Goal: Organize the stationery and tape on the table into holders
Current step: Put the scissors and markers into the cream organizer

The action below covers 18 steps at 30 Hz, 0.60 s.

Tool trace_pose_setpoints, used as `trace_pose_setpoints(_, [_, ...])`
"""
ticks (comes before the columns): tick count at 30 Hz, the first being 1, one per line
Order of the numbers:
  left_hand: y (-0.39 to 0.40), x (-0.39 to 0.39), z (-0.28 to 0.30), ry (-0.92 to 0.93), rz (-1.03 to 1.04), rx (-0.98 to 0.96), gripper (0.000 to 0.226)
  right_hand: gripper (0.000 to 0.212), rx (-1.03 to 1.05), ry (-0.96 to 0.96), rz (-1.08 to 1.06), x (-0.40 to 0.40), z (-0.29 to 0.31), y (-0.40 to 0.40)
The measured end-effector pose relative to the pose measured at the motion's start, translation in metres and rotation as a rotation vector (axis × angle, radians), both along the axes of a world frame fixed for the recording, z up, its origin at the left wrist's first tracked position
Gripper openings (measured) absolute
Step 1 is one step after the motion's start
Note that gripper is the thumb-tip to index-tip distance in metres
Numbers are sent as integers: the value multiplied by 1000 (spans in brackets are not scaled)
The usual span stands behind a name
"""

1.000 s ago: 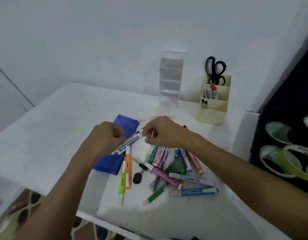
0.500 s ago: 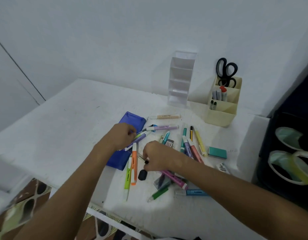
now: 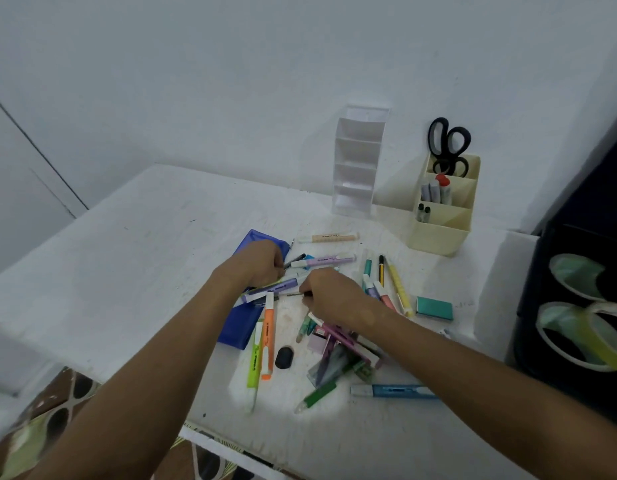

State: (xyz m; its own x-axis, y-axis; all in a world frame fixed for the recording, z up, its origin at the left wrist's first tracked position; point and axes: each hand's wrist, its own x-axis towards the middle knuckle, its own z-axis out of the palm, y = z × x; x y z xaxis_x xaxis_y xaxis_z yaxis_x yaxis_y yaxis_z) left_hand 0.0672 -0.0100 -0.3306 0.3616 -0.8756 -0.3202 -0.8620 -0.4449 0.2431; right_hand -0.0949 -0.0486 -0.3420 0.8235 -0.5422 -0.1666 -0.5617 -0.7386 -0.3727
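Note:
Several pens and highlighters lie scattered across the white table. My left hand grips a bundle of pens, a purple highlighter among them, above a blue pencil case. My right hand pinches a thin dark pen just right of that bundle. A cream holder with black scissors and a few markers stands at the back right. Beside it is a clear tiered holder.
A black eraser and an orange highlighter lie near the front. A teal box sits at the right. Tape rolls hang on a dark rack at the far right. The table's front edge is close to me.
My right hand has moved up and left from the pile to the bundle, now pinching a thin dark pen. My left hand keeps its grip on the pens.

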Motion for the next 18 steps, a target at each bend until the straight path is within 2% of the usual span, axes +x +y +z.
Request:
trace_pose_setpoints(3, [-3,-4,2,-32,-15,32,20,15,71,-18,8,-6,8,-10])
trace_pose_setpoints(5, [-3,-5,11,-37,4,40,4,11,133,-57,15,-12,15,-17])
trace_pose_setpoints(8, [-6,2,22,-38,58,-77,38,21,166,-110,-14,-26,33,-25])
trace_pose_setpoints(13, [-13,-1,53,98,114,-383,74,28,264,-155,-115,-53,63,-44])
trace_pose_setpoints(15, [-15,-6,63,147,126,-483,71,28,426,-236,-233,-62,67,-54])
trace_pose_setpoints(18, [-18,-18,73,218,114,-590,59,27,804,-393,-432,-71,75,-62])
